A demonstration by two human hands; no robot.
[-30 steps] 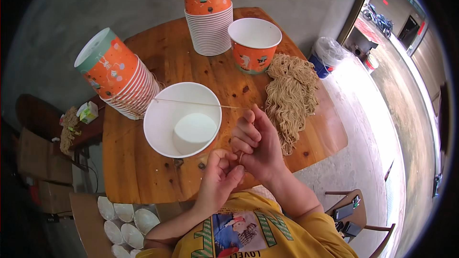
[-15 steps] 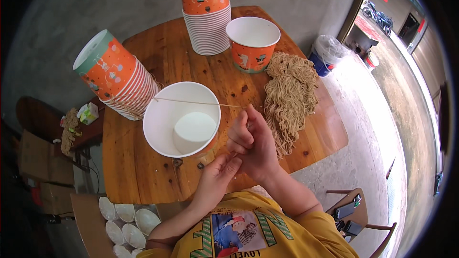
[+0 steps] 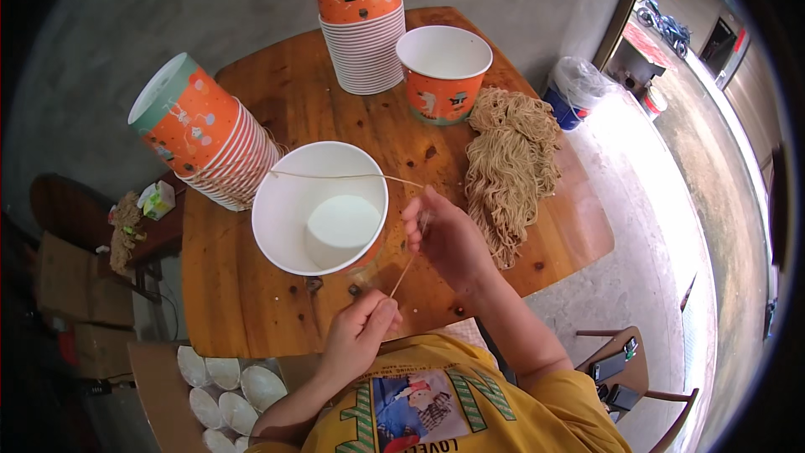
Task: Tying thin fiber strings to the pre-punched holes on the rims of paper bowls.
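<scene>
A tan string [image 3: 335, 176] runs from the left stack of paper buckets [image 3: 201, 130], across the mouth of a white-lined paper bucket [image 3: 319, 210], to my right hand [image 3: 453, 239]. My right hand's curled fingers hold the string just right of that bucket. From there it slants down to my left hand [image 3: 360, 331], which pinches it between thumb and finger near the table's front edge. More string is wound round the left stack. Right of my right hand lies a large tangled bundle of tan string [image 3: 511, 168].
On the wooden table [image 3: 260, 319], another orange stack of buckets [image 3: 360, 33] and a single orange bucket [image 3: 444, 80] stand at the back. Beneath the front left is a carton of round whitish pieces [image 3: 222, 373]. A chair [image 3: 629, 369] holds phones at lower right.
My hands have drawn apart: the left moved down and left with the string pinched. A straight length of string now shows between them. The right hand's fingers have loosened slightly.
</scene>
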